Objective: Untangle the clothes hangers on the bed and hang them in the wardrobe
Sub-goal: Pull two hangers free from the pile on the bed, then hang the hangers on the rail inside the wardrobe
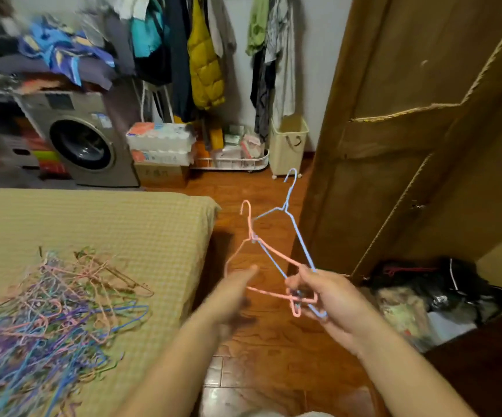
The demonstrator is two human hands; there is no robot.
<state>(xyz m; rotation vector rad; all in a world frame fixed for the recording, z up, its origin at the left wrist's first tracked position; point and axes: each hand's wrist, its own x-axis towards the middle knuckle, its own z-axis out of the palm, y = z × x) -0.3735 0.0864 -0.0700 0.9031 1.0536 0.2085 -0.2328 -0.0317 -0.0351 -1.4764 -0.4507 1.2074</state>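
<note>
My right hand (pixel 330 299) fingers pinch the thin pink wire hanger (pixel 269 260) and blue wire hanger (pixel 291 224), hooks pointing away, crossed. Left hand (pixel 228 293), fingers straight, touches pink's near side; wardrobe (pixel 424 145) right.

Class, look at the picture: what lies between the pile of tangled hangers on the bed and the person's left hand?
In the head view, only bare checked bedspread separates the hanger pile from the left hand.

Hanger pile (pixel 48 320) blurred, edge-cropped.
</note>
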